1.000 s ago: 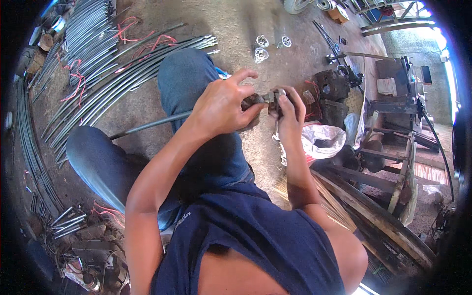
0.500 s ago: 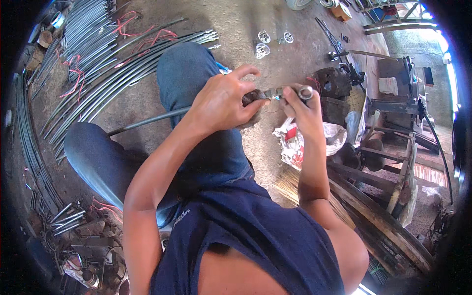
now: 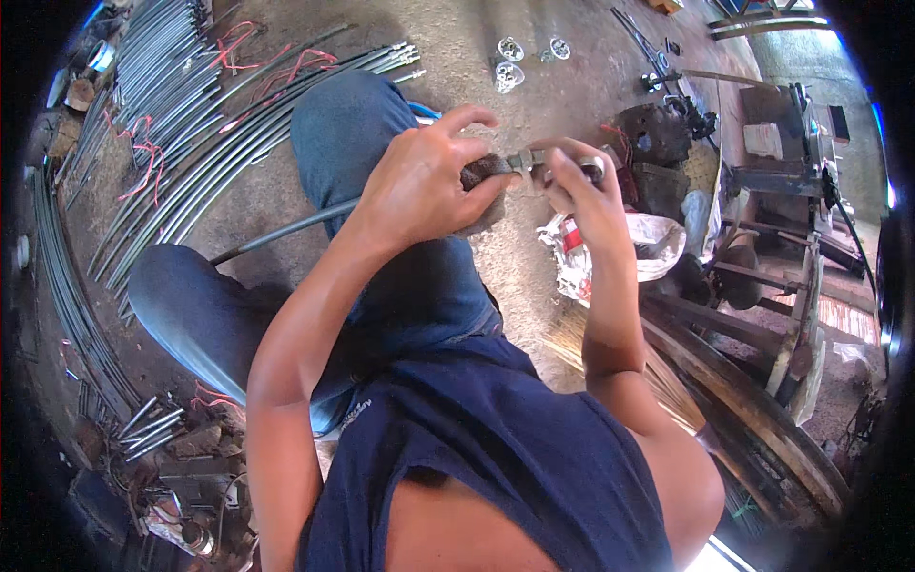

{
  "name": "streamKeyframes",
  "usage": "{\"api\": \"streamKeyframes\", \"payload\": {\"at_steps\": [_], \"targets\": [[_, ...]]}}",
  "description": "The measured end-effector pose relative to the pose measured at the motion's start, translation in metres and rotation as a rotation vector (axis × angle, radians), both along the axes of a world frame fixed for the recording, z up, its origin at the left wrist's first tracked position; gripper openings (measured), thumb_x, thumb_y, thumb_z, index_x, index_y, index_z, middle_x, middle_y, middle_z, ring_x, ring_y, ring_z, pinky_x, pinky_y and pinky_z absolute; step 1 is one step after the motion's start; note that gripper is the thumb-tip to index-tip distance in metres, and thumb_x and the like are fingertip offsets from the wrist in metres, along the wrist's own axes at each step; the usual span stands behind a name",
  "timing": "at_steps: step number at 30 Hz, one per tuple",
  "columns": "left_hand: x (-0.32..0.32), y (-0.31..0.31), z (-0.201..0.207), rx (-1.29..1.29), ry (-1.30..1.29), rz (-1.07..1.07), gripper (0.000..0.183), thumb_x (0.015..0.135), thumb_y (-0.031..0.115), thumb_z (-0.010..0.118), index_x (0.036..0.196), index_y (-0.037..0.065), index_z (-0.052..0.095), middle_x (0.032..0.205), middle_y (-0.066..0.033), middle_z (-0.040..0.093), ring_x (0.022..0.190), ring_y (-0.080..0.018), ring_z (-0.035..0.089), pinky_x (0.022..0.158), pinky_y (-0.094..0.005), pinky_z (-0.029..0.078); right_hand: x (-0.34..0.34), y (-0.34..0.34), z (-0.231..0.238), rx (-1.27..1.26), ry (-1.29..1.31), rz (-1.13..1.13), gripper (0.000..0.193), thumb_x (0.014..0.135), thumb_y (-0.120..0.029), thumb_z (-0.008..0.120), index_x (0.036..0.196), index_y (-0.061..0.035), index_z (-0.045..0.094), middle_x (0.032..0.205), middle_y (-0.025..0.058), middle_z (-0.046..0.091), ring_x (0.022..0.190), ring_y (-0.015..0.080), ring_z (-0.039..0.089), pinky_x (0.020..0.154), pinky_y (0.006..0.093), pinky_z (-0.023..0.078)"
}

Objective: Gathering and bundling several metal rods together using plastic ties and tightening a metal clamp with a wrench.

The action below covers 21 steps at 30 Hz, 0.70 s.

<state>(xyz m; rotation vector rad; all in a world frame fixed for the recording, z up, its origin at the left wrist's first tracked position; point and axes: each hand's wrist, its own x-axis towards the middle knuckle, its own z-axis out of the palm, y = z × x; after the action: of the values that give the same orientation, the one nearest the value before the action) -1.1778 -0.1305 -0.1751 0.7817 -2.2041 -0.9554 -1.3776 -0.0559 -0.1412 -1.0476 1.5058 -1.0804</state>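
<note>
My left hand [image 3: 419, 173] is wrapped round a dark, rough-textured grip [image 3: 486, 170] in front of my knee, index finger raised. A long grey rod [image 3: 286, 232] runs from behind this hand, under the forearm and across my bent legs, apparently in line with the grip. At the grip's right end sits a metal fitting [image 3: 520, 162]. My right hand [image 3: 593, 202] closes on a metal tool with a round, hollow end [image 3: 595, 170] beside that fitting. Blur and fingers hide where tool and fitting meet.
Bundles of metal rods [image 3: 181, 214] with pink ties lie at left. Small clear containers [image 3: 509, 76] stand on the floor ahead. A white sack [image 3: 658, 250] is beside my right forearm, near wooden beams [image 3: 753, 419] and a frame [image 3: 777, 181]. Short metal pieces [image 3: 152, 431] lie lower left.
My right hand has turned slightly, and the tool's round end now sits lower behind the fingers. My left hand keeps its hold on the grip. The whole view has shifted a little.
</note>
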Motion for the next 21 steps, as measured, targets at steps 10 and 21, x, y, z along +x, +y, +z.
{"api": "streamKeyframes", "payload": {"at_steps": [10,21], "targets": [[-0.007,-0.006,0.003,-0.102,0.061,-0.023,0.023,0.078,0.015,0.078,0.094,0.000,0.072,0.115,-0.0133,0.066,0.097,-0.0294,0.068,0.082,-0.0345,0.053,-0.007,-0.029,-0.005,-0.325,-0.035,0.175,0.022,0.082,-0.021,0.081,0.080,-0.0034,0.069,0.068,-0.0037,0.060,0.065,0.0053,0.054,0.057,0.0229,0.040],[-0.009,-0.002,0.007,-0.139,0.037,-0.010,0.023,0.076,0.015,0.080,0.091,0.000,0.072,0.113,-0.0122,0.067,0.093,-0.0283,0.069,0.076,-0.0336,0.054,-0.007,-0.039,0.013,-0.089,0.611,0.361,0.035,0.081,-0.037,0.075,0.084,-0.0032,0.070,0.062,0.0105,0.063,0.059,0.0205,0.064,0.058,0.0353,0.048]]}}
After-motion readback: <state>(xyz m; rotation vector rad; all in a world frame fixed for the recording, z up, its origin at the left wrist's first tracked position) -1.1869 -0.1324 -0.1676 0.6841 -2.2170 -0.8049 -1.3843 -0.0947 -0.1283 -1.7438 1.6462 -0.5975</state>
